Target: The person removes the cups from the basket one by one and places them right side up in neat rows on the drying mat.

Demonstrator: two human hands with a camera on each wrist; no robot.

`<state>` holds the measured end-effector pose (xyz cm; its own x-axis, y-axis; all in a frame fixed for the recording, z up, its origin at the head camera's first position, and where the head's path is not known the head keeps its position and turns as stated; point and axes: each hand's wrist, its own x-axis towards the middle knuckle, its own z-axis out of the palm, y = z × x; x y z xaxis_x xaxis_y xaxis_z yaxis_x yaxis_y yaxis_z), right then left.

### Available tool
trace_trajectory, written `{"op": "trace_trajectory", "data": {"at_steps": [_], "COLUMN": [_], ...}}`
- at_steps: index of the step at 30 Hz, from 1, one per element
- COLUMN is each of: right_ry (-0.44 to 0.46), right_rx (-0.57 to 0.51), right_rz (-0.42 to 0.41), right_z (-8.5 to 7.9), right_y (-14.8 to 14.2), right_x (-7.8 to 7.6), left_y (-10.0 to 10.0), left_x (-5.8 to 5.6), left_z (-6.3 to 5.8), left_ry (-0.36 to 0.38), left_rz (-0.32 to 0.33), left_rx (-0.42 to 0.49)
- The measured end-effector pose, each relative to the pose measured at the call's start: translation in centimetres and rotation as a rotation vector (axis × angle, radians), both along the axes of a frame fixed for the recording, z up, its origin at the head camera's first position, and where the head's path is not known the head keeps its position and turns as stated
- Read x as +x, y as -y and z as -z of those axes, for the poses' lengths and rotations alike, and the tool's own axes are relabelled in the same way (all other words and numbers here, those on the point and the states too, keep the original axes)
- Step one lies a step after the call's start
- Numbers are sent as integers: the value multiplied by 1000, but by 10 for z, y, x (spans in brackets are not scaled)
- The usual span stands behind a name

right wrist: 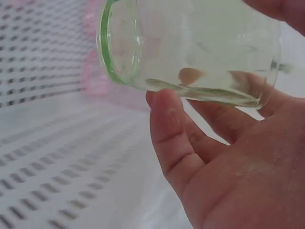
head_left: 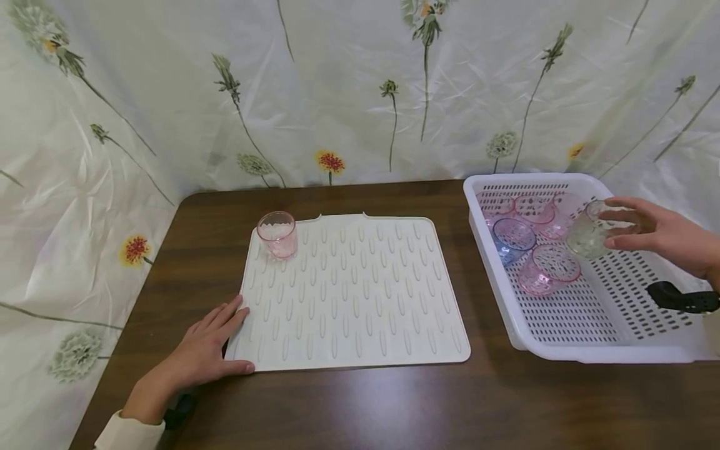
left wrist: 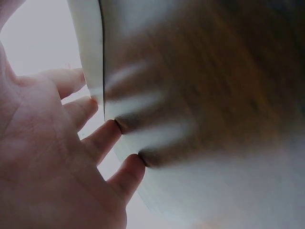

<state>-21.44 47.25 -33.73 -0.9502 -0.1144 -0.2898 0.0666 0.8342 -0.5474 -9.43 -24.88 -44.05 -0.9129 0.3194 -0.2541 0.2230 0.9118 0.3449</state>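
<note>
My right hand [head_left: 660,236] holds a clear glass with a pale green tint [head_left: 584,236] over the white basket. In the right wrist view the glass [right wrist: 209,52] lies sideways across the hand, its green ring to the left and the fingers spread about its side. My left hand [head_left: 205,345] rests at the left edge of a white ridged drying mat [head_left: 360,300], fingers stretched out. Seen from the left wrist, the fingertips touch the mat's edge and the dark wood. A pink glass [head_left: 279,240] stands on the mat's back left corner.
The perforated white basket [head_left: 607,351] sits at the table's right. Inside it are a blue glass [head_left: 513,242], a pink glass [head_left: 545,275] in front, and several more pink glasses at the back. A flowered curtain [head_left: 349,94] hangs behind the brown wooden table [head_left: 337,406].
</note>
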Motion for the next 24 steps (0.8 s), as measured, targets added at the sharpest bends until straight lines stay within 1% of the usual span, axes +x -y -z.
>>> {"op": "trace_trajectory", "data": {"at_steps": [2, 5, 9, 13, 18, 21, 24], "right_ry": [-30, -99, -149, -148, -150, -144, -142], "right_rx": [-22, -61, -62, -39, -56, -79, -60], "right_rz": [13, 16, 10, 17, 14, -12, -37], "right_z": [-8, -17, -29, -36, -43, -47, -51], "right_y": [1, 4, 15, 25, 35, 45, 60], "right_x": [-1, -3, -5, -8, -14, -19, -27], "left_y": [0, 0, 0, 0, 0, 0, 0], "left_x": [0, 1, 0, 0, 0, 0, 0], "left_z": [-1, -1, 0, 1, 0, -1, -1], "left_ry": [-5, -16, -26, -15, -9, -1, 0], "left_rz": [4, 8, 10, 6, 3, 0, -3], "left_rx": [2, 4, 12, 16, 19, 22, 24]}}
